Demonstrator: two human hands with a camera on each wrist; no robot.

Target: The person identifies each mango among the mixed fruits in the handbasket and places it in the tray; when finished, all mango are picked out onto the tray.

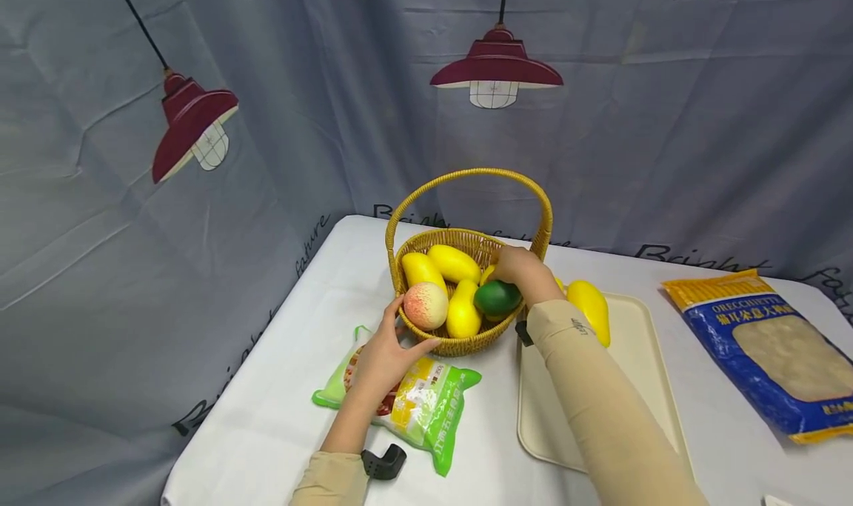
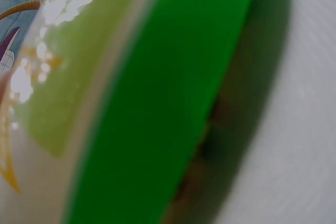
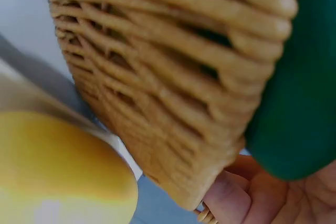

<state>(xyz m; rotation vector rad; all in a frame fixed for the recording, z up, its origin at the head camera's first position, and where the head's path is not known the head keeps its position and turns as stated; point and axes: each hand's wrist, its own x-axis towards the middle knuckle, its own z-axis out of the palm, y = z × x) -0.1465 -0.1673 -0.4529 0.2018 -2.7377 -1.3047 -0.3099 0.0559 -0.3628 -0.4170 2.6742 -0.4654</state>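
A wicker basket (image 1: 466,347) with a tall handle holds several yellow mangoes (image 1: 453,263), a peach (image 1: 426,306) and a dark green fruit (image 1: 497,298). My left hand (image 1: 385,358) spreads thumb and fingers at the basket's front-left rim, close by the peach. Over the right rim reaches my right hand (image 1: 523,269), its fingertips hidden inside behind the green fruit (image 3: 299,103). In the right wrist view a finger (image 3: 228,198) lies against the basket's woven edge (image 3: 157,93). Whether this hand grips a fruit is hidden.
A green food bag (image 1: 420,410) lies under my left forearm and fills much of the left wrist view. Right of the basket sits a beige tray (image 1: 553,424) with yellow fruit (image 1: 589,310) at its far end. A blue-and-yellow pasta bag (image 1: 766,350) lies farther right.
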